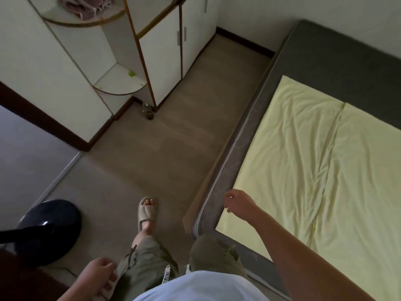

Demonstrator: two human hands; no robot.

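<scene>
While I stand at the side of the bed, my right hand [237, 203] hangs over the edge of the dark grey mattress [325, 55], just beside the left border of the pale yellow cotton sheet [314, 170]. Its fingers are loosely curled downward and grasp nothing. The sheet lies spread flat on the mattress, creased along its length, with its near corner close to my knee and a bare grey band beyond its far end.

My left hand [97, 276] is low beside my thigh, fingers bent against the olive green shorts [147, 261]; a pale strip shows at the fingertips, and I cannot tell whether the hand grips it or is simply relaxed.

A white woven strap [166, 274] dangles from my waistband below the white shirt [195, 287]. It carries dark printed characters (too small and blurred to read).

My foot in a beige rubber slide sandal [147, 211] is on the grey-brown floor [152, 148]. To my left sits a glossy black round base [50, 231]. Ahead stands a white cupboard with brown trim [160, 61], with a curved glass corner shelf [121, 85] beside it bearing a small green object [130, 73].
</scene>
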